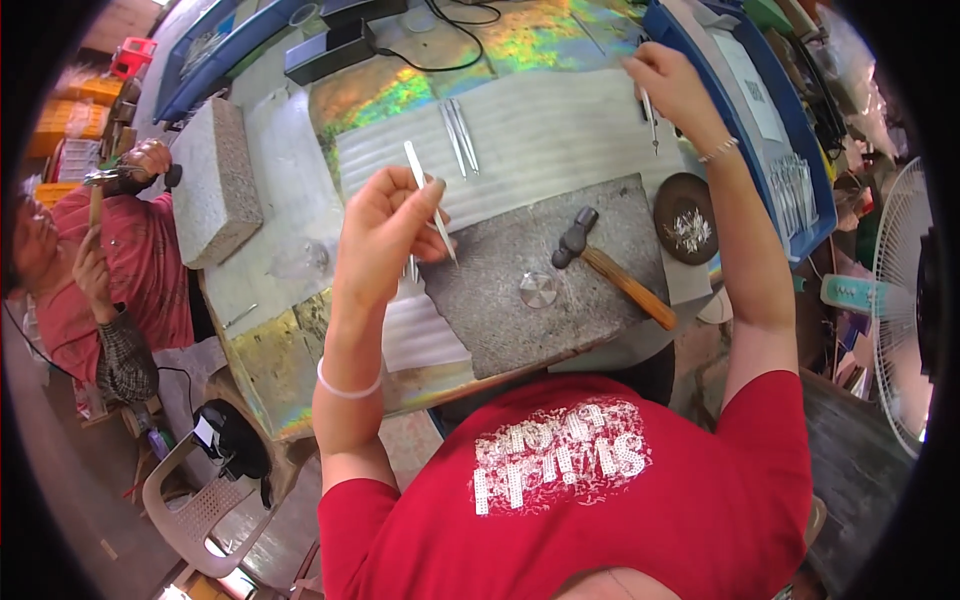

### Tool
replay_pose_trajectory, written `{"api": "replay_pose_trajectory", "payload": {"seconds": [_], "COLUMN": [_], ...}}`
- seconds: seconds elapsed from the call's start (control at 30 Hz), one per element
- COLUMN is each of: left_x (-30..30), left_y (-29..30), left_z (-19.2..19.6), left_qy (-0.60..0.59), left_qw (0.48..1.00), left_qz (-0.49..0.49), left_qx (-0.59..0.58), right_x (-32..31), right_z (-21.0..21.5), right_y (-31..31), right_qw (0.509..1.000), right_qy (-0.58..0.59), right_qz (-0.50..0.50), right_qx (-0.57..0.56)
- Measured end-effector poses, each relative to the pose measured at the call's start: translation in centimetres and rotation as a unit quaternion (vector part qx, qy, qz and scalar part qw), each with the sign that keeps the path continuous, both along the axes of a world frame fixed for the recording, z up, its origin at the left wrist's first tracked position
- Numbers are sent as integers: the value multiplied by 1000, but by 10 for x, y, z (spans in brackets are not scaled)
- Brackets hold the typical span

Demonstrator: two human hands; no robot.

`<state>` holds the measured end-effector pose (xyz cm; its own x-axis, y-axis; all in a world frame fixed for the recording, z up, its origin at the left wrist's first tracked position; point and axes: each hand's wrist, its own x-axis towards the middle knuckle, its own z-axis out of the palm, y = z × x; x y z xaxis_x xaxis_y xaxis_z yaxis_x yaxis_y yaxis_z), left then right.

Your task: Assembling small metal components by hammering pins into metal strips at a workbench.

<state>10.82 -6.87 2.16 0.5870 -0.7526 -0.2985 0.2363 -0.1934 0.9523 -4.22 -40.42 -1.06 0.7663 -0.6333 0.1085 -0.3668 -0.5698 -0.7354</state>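
My left hand (392, 232) pinches a slim white pointed tool (413, 160) between thumb and fingers, its tip over the left edge of a grey stone slab (490, 330). On the slab lie a round clear or silvery disc (538, 290) and a hammer (620, 275) with a dark head and wooden handle. My right hand (675, 90) is at the far right of the table, closed on a thin dark metal tool (652, 122) that points toward me; its exact kind is unclear. Below that hand sits a round brown dish (672, 245) holding small silvery pieces.
Metal tweezers (460, 138) lie on a white foam sheet (540, 130). Blue trays (790, 190) line the right side, near a fan (900, 300). A granite block (217, 180) stands left. A co-worker (125, 245) there holds a wooden-handled tool. A black box (330, 52) is at the back.
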Motion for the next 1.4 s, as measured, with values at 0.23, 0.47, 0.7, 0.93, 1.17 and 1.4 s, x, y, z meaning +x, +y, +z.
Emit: {"api": "replay_pose_trajectory", "payload": {"seconds": [0.23,0.47,0.7,0.93,1.17,1.4], "left_x": [57,67,58,39,38,56], "left_y": [-58,-85,-62,25,24,44], "left_z": [-48,-67,-49,-53,-63,-64], "left_qy": [-104,-185,-290,-445,-485,-343], "left_qw": [988,965,938,865,820,910], "left_qz": [-1,-11,-26,42,-13,24], "left_qx": [113,187,186,230,304,232], "right_x": [10,-58,-97,-95,-99,-125], "right_z": [-25,65,57,44,39,31], "right_y": [8,131,172,204,210,200], "right_qw": [979,995,988,963,979,993], "right_qy": [104,53,93,158,148,31], "right_qz": [19,79,124,135,90,6], "right_qx": [-173,-13,-19,-168,-104,115]}}
